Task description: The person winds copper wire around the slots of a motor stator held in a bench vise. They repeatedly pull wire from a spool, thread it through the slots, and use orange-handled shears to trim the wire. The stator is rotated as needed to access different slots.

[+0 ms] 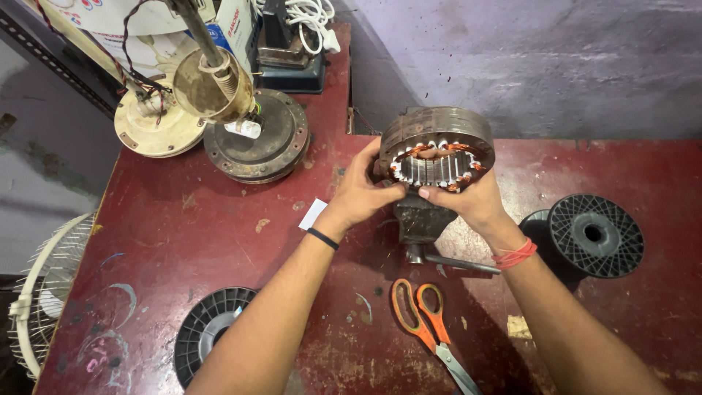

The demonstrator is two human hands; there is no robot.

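the left fingers (pixel 386 192) wrap the near left edge of the stator (pixel 437 153), a round metal ring with copper wire in its slots. the right fingers (pixel 439 196) pinch the near right edge, thumb on the rim. so both hands are grasping the ring, the left hand (pixel 360 196) and the right hand (pixel 474 201). it sits in the upper middle of the frame, held up above a dark vise (pixel 423 219) on the red bench (pixel 183 227).

to do this well, i think both hands should keep an even grip so the ring stays flat and does not tip. fingers should stay on the metal edge, not on the thin wire, which could bend or scrape.

orange scissors (pixel 428 322) lie in the lower middle. black spools (pixel 596 234) sit at the right and lower left. old fan motors (pixel 256 139) stand in the upper left.
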